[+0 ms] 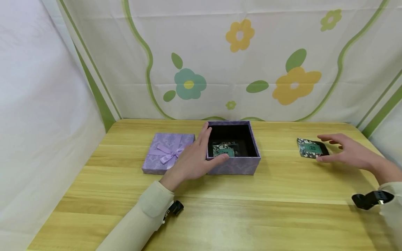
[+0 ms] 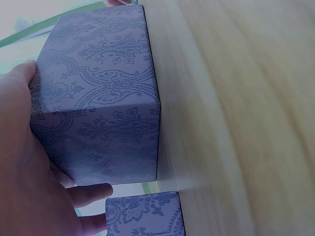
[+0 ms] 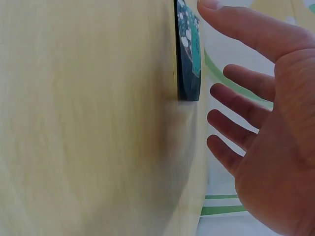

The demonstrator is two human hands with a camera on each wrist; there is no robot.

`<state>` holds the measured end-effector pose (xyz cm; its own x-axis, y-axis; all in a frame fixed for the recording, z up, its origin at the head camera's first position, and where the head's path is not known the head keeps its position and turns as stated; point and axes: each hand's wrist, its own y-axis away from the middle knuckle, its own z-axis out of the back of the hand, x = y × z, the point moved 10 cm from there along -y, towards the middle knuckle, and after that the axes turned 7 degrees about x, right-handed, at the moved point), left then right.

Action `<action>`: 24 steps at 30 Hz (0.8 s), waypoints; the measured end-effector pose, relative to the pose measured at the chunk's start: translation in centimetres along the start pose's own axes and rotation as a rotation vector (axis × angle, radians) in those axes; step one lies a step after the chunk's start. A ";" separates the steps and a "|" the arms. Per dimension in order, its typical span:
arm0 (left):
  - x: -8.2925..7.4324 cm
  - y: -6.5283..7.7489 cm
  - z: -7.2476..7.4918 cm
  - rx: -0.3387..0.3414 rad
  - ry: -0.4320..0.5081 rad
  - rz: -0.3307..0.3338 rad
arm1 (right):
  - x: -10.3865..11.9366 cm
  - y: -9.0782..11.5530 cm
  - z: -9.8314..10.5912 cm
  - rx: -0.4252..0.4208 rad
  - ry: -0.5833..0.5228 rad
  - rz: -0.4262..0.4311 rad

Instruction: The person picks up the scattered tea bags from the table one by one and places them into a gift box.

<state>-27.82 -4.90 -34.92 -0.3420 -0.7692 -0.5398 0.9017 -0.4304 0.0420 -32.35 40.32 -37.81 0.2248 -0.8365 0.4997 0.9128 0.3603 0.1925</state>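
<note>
A purple patterned gift box (image 1: 233, 166) stands lidless on the table, its inside black. My left hand (image 1: 196, 157) rests at its near left corner, thumb along the front rim and straight fingers by the left side. In the left wrist view, the thumb tip meets the edge of the box (image 2: 98, 73). Inside lie small flat packets (image 1: 223, 150) with floral print and green labels. At the right, a similar floral packet (image 1: 309, 148) lies on the table. Around its right end hovers my right hand (image 1: 345, 151), fingers spread and thumb tip right at the packet's near edge.
The purple box lid (image 1: 160, 150), tied with a lilac ribbon bow, lies left of the box, beneath my left hand in the head view. Behind the wooden table (image 1: 251, 216) hangs a flower-printed cloth (image 1: 213, 52). White cloth also closes the left side.
</note>
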 end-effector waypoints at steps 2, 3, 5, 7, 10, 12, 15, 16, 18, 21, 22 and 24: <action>0.0 0.0 0.0 -0.001 -0.005 0.001 | -0.1 -0.1 -0.1 0.005 0.002 0.000; 0.0 0.0 0.0 -0.001 -0.005 0.001 | -0.2 -0.2 -0.2 0.007 0.008 -0.002; 0.0 0.0 0.0 -0.001 -0.005 0.000 | -0.2 -0.4 -0.4 0.012 0.016 -0.001; -0.1 0.0 0.0 -0.001 -0.003 -0.001 | -0.2 -0.7 -0.5 0.017 0.031 -0.001; 0.0 0.0 0.0 -0.002 0.003 -0.001 | 0.0 -1.1 -0.6 0.015 0.054 0.000; -0.1 0.0 0.0 -0.001 0.005 -0.001 | 0.0 -1.3 -0.7 0.015 0.067 -0.002; -0.1 0.0 0.1 -0.001 0.007 -0.002 | 0.1 -1.6 -0.7 0.013 0.087 -0.007; -0.1 0.1 0.1 -0.001 0.007 -0.003 | 0.1 -1.6 -0.6 0.012 0.092 -0.010; -0.2 0.1 0.1 0.000 0.007 -0.004 | 0.1 -1.7 -0.6 0.010 0.099 -0.014; -0.2 0.1 0.1 -0.001 0.009 -0.005 | 0.0 -1.7 -0.6 0.007 0.104 -0.016; -0.2 0.1 0.1 -0.001 0.008 -0.005 | 0.0 -1.8 -0.6 0.007 0.106 -0.014; -0.2 0.1 0.1 -0.001 0.007 -0.006 | 0.0 -1.8 -0.6 0.008 0.111 -0.010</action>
<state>-27.73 -4.85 -34.76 -0.3451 -0.7634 -0.5460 0.9000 -0.4342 0.0383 -33.76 39.42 -38.66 0.2520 -0.8805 0.4014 0.9127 0.3542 0.2038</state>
